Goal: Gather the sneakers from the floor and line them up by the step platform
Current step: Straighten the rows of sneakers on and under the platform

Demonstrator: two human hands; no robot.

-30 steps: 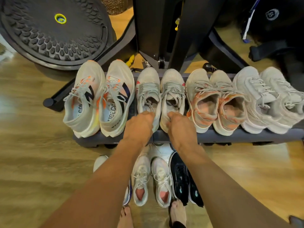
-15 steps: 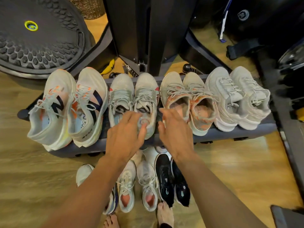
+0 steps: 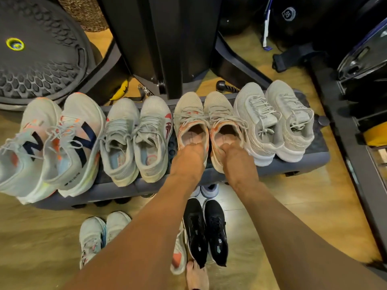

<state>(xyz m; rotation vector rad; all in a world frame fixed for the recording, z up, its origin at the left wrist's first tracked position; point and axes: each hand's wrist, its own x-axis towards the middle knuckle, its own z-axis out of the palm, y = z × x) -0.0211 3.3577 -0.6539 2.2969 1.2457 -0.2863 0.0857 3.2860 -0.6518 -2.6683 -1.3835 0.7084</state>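
Sneakers [image 3: 123, 143] stand in four pairs on the long dark-grey rubber step platform [image 3: 272, 170]: two left of the left hand [image 3: 188, 160], one right of the right hand [image 3: 238, 164]. Each hand hooks fingers into a heel of the beige mesh orange-lined pair [image 3: 209, 118] between; a hard tug could tip it off the edge or shunt touching neighbours. Below the wrists lie one black pair [image 3: 205, 229], one pale blue-white pair [image 3: 102, 231], others half hidden.

A home gym or workout room. A black exercise machine frame [image 3: 167, 38] stands on a wood-look floor [image 3: 31, 237], beside a round black balance trainer [image 3: 41, 65] with a hexagon-patterned surface. A grey step platform [image 3: 293, 164] lies before the machine, with pairs of sneakers [image 3: 146, 132] lined up on it.
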